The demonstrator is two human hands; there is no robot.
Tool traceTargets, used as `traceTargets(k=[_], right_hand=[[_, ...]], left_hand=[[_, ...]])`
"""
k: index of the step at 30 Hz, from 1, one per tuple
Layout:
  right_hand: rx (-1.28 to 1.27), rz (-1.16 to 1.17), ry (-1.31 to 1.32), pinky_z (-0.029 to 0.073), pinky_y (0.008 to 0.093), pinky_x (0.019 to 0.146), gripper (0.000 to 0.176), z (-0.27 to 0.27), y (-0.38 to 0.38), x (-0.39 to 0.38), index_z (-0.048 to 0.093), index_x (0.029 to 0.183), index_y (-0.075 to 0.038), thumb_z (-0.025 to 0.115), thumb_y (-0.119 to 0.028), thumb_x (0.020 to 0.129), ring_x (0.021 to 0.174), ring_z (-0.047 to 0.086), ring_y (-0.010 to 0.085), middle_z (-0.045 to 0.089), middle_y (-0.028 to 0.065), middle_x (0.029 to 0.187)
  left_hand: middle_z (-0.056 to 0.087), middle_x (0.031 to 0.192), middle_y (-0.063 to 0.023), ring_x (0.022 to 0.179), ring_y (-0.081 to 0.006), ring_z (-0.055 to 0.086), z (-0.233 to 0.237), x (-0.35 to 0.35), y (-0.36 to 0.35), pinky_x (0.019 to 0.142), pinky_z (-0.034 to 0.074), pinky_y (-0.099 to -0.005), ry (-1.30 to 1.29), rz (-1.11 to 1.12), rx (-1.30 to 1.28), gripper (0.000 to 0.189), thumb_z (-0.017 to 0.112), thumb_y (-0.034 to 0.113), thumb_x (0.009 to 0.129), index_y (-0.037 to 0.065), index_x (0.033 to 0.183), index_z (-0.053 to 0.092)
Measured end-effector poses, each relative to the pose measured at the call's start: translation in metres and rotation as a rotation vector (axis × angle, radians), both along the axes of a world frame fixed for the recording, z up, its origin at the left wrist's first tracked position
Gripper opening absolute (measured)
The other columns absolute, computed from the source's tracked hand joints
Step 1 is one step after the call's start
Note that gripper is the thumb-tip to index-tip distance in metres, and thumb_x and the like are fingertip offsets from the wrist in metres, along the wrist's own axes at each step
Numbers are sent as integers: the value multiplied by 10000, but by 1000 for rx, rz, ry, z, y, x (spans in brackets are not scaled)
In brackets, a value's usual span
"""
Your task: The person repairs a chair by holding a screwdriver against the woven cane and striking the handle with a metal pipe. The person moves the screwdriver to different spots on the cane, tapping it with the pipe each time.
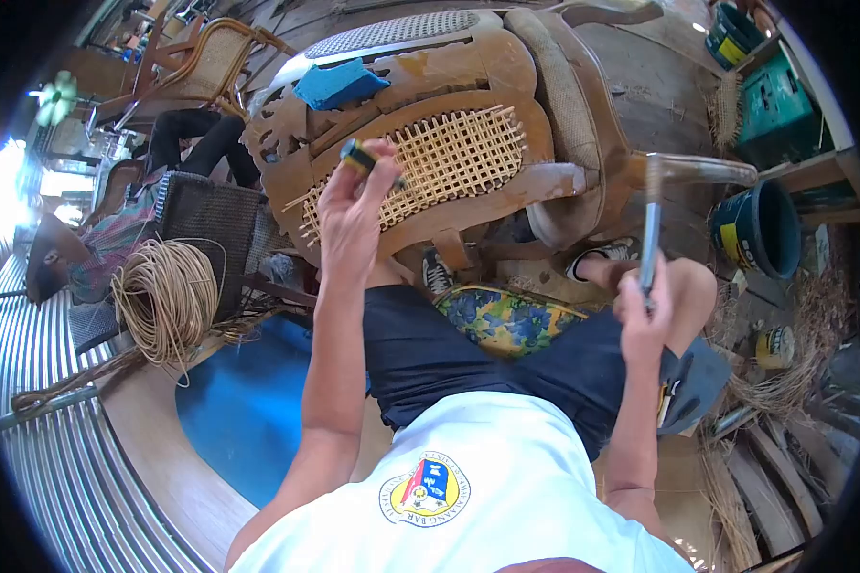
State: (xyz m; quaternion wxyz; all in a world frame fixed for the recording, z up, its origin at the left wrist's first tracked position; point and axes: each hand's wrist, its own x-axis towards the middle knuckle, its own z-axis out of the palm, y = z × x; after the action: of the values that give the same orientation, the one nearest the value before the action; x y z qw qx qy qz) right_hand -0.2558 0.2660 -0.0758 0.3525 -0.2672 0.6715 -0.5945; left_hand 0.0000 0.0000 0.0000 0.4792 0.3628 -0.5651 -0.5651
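My left hand (349, 215) is closed round a short tool with a black-and-yellow handle (358, 156), held over the left part of the woven cane panel (459, 153). The tool's working end is mostly hidden by my fingers. Loose cane ends stick out along the panel's edge, which sits in a carved wooden chair frame (487, 212). In my right hand (643, 320), raised above my knee, is a hammer (652, 224) with a shiny shaft, its head pointing away from me. A blue cloth (339, 84) lies on the frame beyond my left hand.
To the left hangs a large coil of cane (169, 296), near a seated person (86, 248). A dark bucket (755, 229) and a green box (779, 105) stand at the right. Cane scraps (793, 363) litter the floor there. A floral cushion (511, 320) lies between my legs.
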Motion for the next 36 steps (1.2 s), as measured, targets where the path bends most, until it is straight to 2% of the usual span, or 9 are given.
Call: traceTargets(k=[2,3,6,10,19,26,30,32,36], right_hand=[[-37,-67,118,479,213,730,549,-11,1,27,442,1587,-20,584,-89,1061,811,561,64,668,18,1074],[-197,4,470,470,217,732,522,-26,-2,40,492,1553,-10,618,-107,1055,801,549,68,665,12,1035],[-56,169,74,451,230,681,485,-11,8,50,551,1503,-7,650,-121,1042,756,511,59,642,-2,976],[-116,279,127,441,242,639,488,-14,-5,54,547,1501,-9,651,-107,1034,698,507,66,586,18,834],[-82,346,161,472,275,683,484,-6,-24,33,536,1500,-1,631,-102,1037,729,545,108,580,44,838],[-57,492,195,501,322,716,490,-3,-36,26,531,1490,17,641,-97,1026,725,581,177,641,137,883],[-51,568,188,506,333,710,470,6,-41,19,549,1475,15,641,-100,1029,707,579,187,644,145,865],[-36,567,163,505,339,701,457,8,-41,17,565,1463,13,642,-99,1027,699,576,184,642,137,848],[-7,537,113,500,336,695,456,15,-42,18,570,1460,11,644,-97,1023,703,573,182,642,126,838]], left_hand=[[751,1184,-97,1106,-175,710,8,-27,-15,1025,549,-313,105,-69,6,256,738,81,1015,25,1259,688],[751,1184,-97,1106,-175,710,9,-37,-17,1025,549,-313,61,-81,-12,256,738,81,1015,25,1259,688],[763,1120,-72,1068,-154,718,-6,-80,-31,997,563,-295,44,-94,-83,293,790,58,968,20,1240,688],[761,1120,-60,1061,-125,709,-17,-107,-41,984,564,-277,-5,-113,-162,265,784,49,971,40,1219,693],[751,1122,-51,1053,-116,696,-12,-109,-28,981,560,-274,-51,-102,-231,258,773,54,982,43,1224,684],[754,1114,-47,1050,-130,703,-22,-117,-39,970,562,-271,-202,-114,-293,254,772,59,983,42,1220,683],[755,1117,-50,1057,-140,712,-8,-114,-40,965,570,-276,-184,-135,-277,254,773,56,980,46,1217,681],[766,1062,-35,963,-90,684,-2,-105,-50,863,565,-254,-110,-18,-311,236,800,103,973,60,1178,692],[759,1060,-43,979,-102,688,-8,-97,-54,886,562,-256,0,-60,-247,231,790,95,981,47,1178,681]])
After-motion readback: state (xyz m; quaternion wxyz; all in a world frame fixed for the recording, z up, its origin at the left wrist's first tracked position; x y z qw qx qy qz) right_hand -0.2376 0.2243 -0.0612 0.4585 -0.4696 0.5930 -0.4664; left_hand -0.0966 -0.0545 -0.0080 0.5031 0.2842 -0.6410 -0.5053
